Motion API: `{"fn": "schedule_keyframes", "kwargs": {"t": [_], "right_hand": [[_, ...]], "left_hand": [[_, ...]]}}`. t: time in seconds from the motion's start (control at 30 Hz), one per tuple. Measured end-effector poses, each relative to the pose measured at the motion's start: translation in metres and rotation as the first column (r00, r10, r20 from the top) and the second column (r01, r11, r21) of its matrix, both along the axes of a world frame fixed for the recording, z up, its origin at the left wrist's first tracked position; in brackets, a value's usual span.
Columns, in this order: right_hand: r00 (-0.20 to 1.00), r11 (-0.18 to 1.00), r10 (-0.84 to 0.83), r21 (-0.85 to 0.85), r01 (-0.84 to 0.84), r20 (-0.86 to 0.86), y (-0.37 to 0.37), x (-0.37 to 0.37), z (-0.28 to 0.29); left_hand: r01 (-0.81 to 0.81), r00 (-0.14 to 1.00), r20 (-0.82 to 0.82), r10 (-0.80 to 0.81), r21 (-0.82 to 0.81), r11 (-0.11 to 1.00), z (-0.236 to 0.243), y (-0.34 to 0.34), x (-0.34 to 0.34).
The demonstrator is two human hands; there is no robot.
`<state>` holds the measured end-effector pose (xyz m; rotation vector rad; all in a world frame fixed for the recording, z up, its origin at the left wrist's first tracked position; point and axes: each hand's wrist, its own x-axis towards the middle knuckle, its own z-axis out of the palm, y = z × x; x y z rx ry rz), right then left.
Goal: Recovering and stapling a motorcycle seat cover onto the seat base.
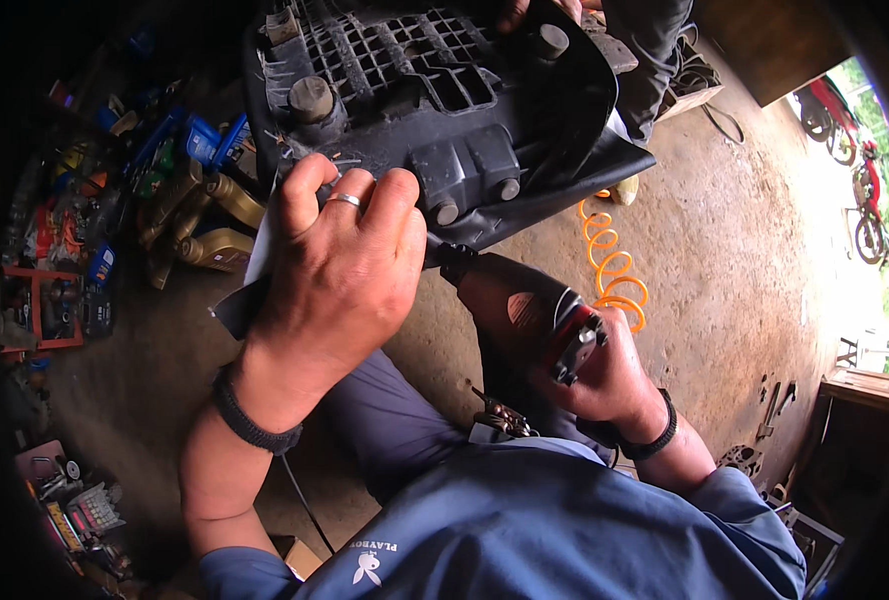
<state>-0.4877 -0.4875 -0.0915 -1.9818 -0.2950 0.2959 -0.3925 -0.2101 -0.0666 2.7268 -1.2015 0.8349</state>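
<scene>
Seat (395,125) sits underside up in front of us, likely to expose its base. Our left hand (355,255) curls closed over the near edge, presumably steadying it; our right hand (610,365) wraps round the dark tool (505,295), nose by that edge, probably for aim.

From the blue short-sleeved shirt (525,520), the bare left forearm (227,470) rises to a wrist in a black braided bracelet (250,420). The left hand (350,265), well beyond the shirt, shows its back, fingers bent, a plain silver ring (347,199) on one. Nearer the shirt, the right hand (617,372) curls in a grip, fingers mostly hidden, its wrist wearing a dark band (657,436).
</scene>
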Motion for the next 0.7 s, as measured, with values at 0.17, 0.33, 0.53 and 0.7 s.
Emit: {"fn": "schedule_keyframes", "kwargs": {"t": [0.17, 0.33, 0.53, 0.7], "right_hand": [[0.997, 0.999, -0.036, -0.024, 0.035, -0.065, 0.002, 0.004, 0.000], [0.997, 0.997, -0.056, 0.057, 0.059, -0.053, 0.003, 0.004, 0.003], [0.997, 0.999, -0.040, -0.011, 0.039, -0.061, 0.002, 0.012, 0.009], [0.996, 0.998, -0.040, -0.059, 0.035, -0.078, 0.002, 0.019, 0.015]], "left_hand": [[-0.040, 0.999, 0.003, 0.040, -0.014, 0.999, -0.002, -0.009, 0.001], [-0.099, 0.995, 0.024, 0.098, 0.051, 0.994, -0.003, -0.012, 0.001], [-0.073, 0.995, 0.068, 0.072, 0.015, 0.997, -0.007, -0.012, 0.003], [-0.081, 0.995, 0.054, 0.079, 0.027, 0.996, -0.006, -0.011, 0.002]]}}
